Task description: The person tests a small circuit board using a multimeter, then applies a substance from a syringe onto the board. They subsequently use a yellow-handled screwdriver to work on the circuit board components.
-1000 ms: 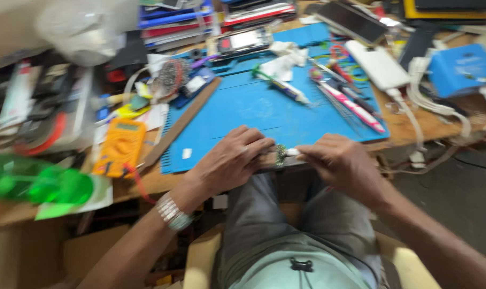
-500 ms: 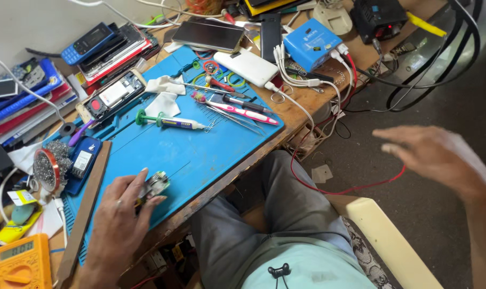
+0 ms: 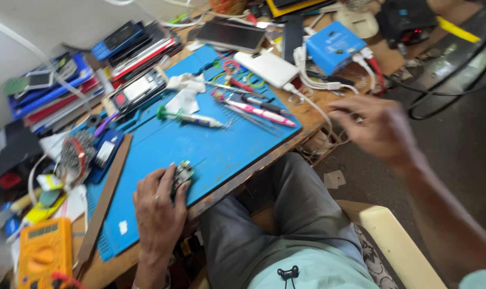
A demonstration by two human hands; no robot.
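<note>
My left hand (image 3: pixel 158 206) rests on the blue work mat (image 3: pixel 200 147) near its front edge, fingers closed around a small green circuit board (image 3: pixel 181 174). My right hand (image 3: pixel 379 128) hovers in the air past the bench's right edge, blurred, fingers loosely curled with nothing seen in them. It is near the white cables (image 3: pixel 328 112) that hang from the bench. On the mat lie a syringe-like tube with a green cap (image 3: pixel 192 119), a pink-handled tool (image 3: pixel 261 113), tweezers and a white cloth (image 3: pixel 185 93).
A yellow multimeter (image 3: pixel 42 251) sits at the front left. Phones and cases (image 3: pixel 93 69) are stacked at the back left. A white power bank (image 3: pixel 268 67), a blue box (image 3: pixel 336 47) and a dark tablet (image 3: pixel 232 35) lie behind the mat. Black cables (image 3: pixel 451 85) trail over the floor at the right.
My right hand let go of the board and swung out to the right, now coming back toward the bench edge. The left hand keeps the board on the mat. The view shifted right.
</note>
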